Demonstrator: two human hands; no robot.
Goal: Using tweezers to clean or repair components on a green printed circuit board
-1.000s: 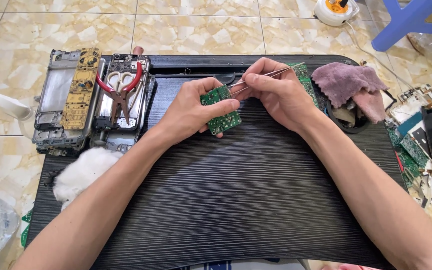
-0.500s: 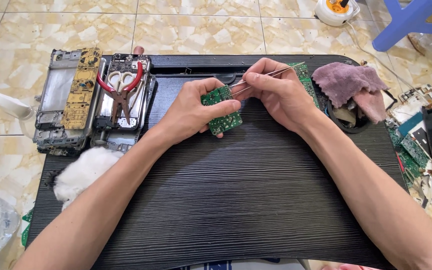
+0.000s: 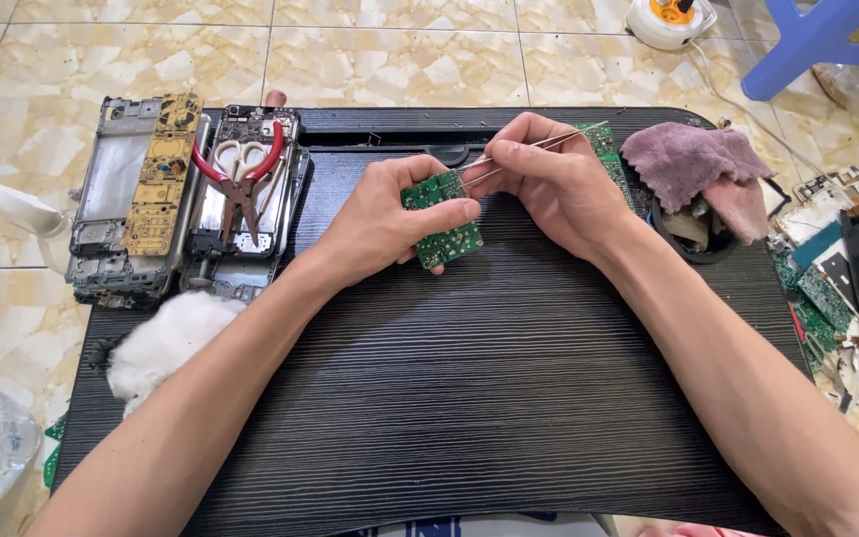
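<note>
Small green circuit board point(image 3: 441, 219) held above the bench point(image 3: 469, 398), centre-rear, clamped in fingers of left hand point(image 3: 390, 214). Right hand point(image 3: 559, 189) fingers pinched together on tweezers point(image 3: 534, 149), tips at board's top edge. Judgement: steady both wrists on bench, keep board tilted to view, light squeeze only; slip could scratch the board. Room: wide bare bench in front; left crowded w/ phone frames point(image 3: 141, 199) & pliers point(image 3: 241, 174); right, purple cloth point(image 3: 693, 164) close; bench edge near scrap boards point(image 3: 827, 288).
</note>
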